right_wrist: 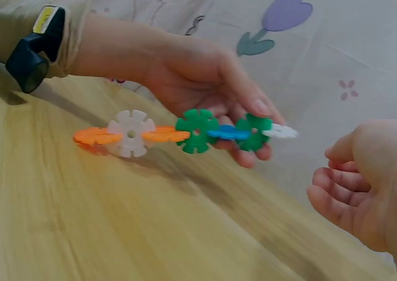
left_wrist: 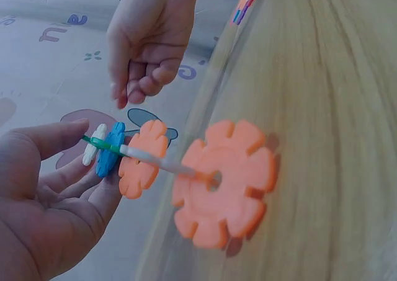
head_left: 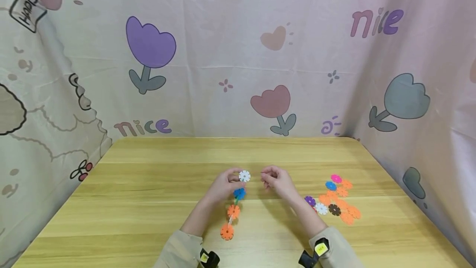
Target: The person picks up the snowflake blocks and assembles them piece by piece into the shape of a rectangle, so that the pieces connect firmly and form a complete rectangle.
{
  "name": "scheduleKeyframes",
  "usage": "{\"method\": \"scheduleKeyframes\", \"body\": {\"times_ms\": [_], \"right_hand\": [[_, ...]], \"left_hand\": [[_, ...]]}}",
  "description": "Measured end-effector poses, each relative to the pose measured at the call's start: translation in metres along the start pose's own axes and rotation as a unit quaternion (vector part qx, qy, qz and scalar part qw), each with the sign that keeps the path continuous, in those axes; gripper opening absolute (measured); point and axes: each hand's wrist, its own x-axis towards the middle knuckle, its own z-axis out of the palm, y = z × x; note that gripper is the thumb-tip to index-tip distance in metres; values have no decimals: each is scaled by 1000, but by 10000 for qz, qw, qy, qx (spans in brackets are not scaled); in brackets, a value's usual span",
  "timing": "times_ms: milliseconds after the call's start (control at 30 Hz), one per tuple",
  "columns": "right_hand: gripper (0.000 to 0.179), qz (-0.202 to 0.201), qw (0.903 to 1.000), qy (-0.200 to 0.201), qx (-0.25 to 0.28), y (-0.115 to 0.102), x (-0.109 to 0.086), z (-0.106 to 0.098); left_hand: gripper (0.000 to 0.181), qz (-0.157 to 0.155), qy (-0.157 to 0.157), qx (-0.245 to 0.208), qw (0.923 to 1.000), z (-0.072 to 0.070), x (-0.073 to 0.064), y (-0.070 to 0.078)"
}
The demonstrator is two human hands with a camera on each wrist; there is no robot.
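My left hand pinches a chain of slotted, flower-shaped plastic discs near its far end. The thumb rests against a green disc there, between the white end disc and a blue disc. Another green disc, an orange disc, a pale disc and an orange end disc follow toward me. They interlock edge to edge, alternately turned. My right hand hovers to the right of the white end, apart from the chain. Its fingers are loosely curled, with nothing visible in them.
Loose discs lie in a pile on the table's right side, right of my right forearm: several orange discs, plus a pink disc, a purple disc, a white disc and a dark brown disc. A printed curtain stands behind the wooden table.
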Motion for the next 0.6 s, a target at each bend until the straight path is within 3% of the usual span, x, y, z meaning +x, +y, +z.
{"method": "scheduleKeyframes", "body": {"times_ms": [267, 600], "right_hand": [[29, 81, 9983, 367, -448, 6, -5, -32], [37, 302, 9886, 1000, -1086, 19, -19, -96]], "left_hand": [[49, -106, 215, -42, 9997, -4, 0, 0], [48, -144, 400, -50, 9991, -5, -2, 2]]}}
